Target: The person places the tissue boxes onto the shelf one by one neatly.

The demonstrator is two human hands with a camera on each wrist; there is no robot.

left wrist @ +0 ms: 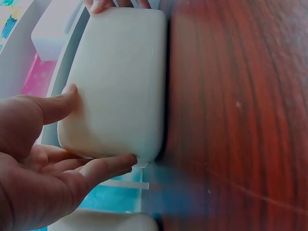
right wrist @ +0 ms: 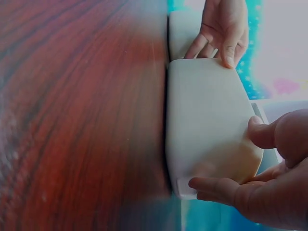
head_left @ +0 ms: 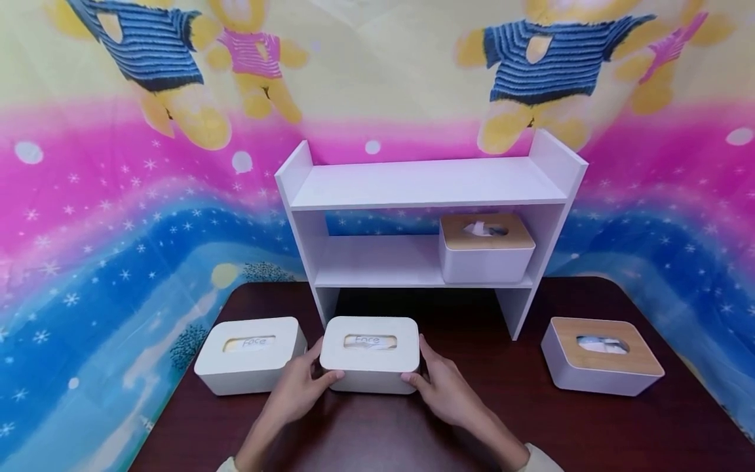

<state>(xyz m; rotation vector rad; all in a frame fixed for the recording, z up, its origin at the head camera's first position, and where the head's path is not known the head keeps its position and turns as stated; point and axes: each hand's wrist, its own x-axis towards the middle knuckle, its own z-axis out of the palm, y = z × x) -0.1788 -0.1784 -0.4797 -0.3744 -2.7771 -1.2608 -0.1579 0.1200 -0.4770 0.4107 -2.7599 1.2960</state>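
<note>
Generally sound two-handed hold; advisable to keep equal pressure on both ends and the base level, clear of the neighbouring box.

Dark wooden table [head_left: 590, 426]: bearing a white shelf unit [head_left: 427, 187] at the back.

White tissue box [head_left: 369, 362] with a "Face" label in its lid slot: on the table, just before the shelf's lower opening, close beside a second white box [head_left: 248, 354].

Left hand [head_left: 297, 387]: clasping the box's left end, thumb on the near face, fingers [left wrist: 103, 168] curled under the edge.

Right hand [head_left: 444, 387]: clasping the right end likewise, thumb [right wrist: 262, 132] on the near face.
</note>
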